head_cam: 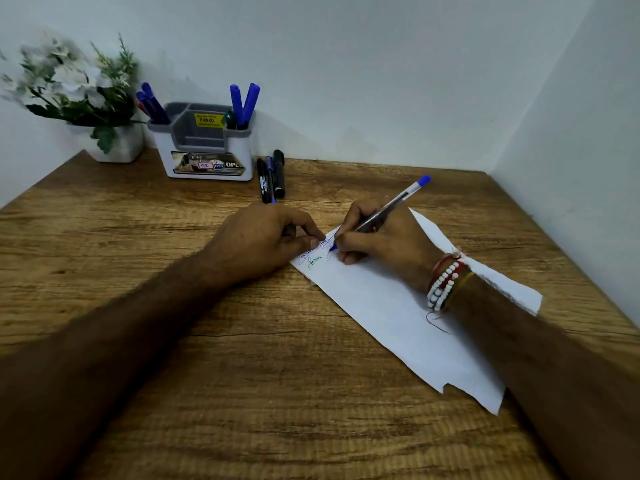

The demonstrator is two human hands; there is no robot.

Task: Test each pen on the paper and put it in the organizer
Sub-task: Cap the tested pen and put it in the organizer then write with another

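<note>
The right hand grips a clear-barrelled ballpoint pen with a blue end plug, at frame centre right. Its blue tip touches the scribbled upper corner of the torn white paper. The left hand, fingers curled, presses that corner onto the tabletop; whether it holds anything cannot be determined.

I see a wooden table. On it lie a torn paper, an organizer, a flower pot and loose pens.

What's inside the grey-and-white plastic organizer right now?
Left slot: several blue-capped pens. Right slot: two blue-capped pens and a dark green one. The organizer's walls hide their lower ends.
</note>
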